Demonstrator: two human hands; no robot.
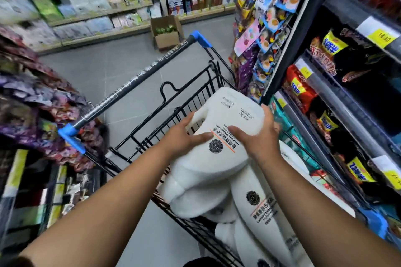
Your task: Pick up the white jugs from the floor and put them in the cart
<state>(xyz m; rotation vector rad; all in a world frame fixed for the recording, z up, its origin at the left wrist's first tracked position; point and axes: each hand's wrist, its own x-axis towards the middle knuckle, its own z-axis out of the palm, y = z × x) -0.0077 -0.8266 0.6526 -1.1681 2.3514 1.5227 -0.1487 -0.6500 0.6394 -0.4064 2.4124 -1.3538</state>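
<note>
Between two rows of shop shelving, on a grey tiled floor [121, 67], stood a black wire cart [173, 112] with a dark handle bar capped in blue at both ends. Both hands grasped one white jug [217, 136] above the cart's basket: the left hand [184, 136] pressed flat on its near side, the right hand [258, 136] wrapped over its upper edge, fingers spread across the label. The jug was tilted, base toward the far end of the cart. Beneath it, a second white jug [258, 208] lay inside the basket. Snack packets [301, 89] filled the shelves at right, purple packets [32, 93] bulged from the left. A cardboard box [167, 32] sat open on the floor by the far shelves [86, 6].
</note>
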